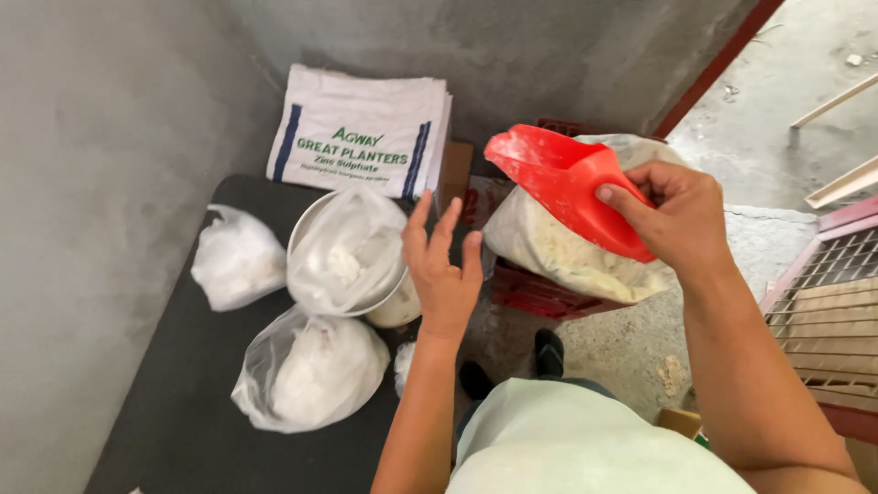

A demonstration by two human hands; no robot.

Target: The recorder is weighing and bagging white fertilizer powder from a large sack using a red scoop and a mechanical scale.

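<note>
Head view is showing you holding the red scoop point(565, 187) in your right hand point(681, 220), fingers curled shut around its handle end, thumb pressing on top. The scoop is hovering tilted above the large open sack of whitish powder point(567, 256), which is sitting on a red crate point(535, 295) near your feet. Whether the scoop is carrying any powder you cannot tell from this angle; only a white dusting is showing on its inside.

Your left hand point(444, 270) is hanging open and empty, fingers spread, just beside the metal bowl point(347, 252), which is lined with a clear plastic bag holding some white powder. By the look of it, you are moving powder between sack and lined bowl, and the next move is calling for a steady carry and a hand holding the liner's mouth open.

Two filled, tied plastic bags point(306, 370) are lying on the dark table point(183, 430), with folded white woven sacks point(361, 133) leaning against the grey wall behind.
</note>
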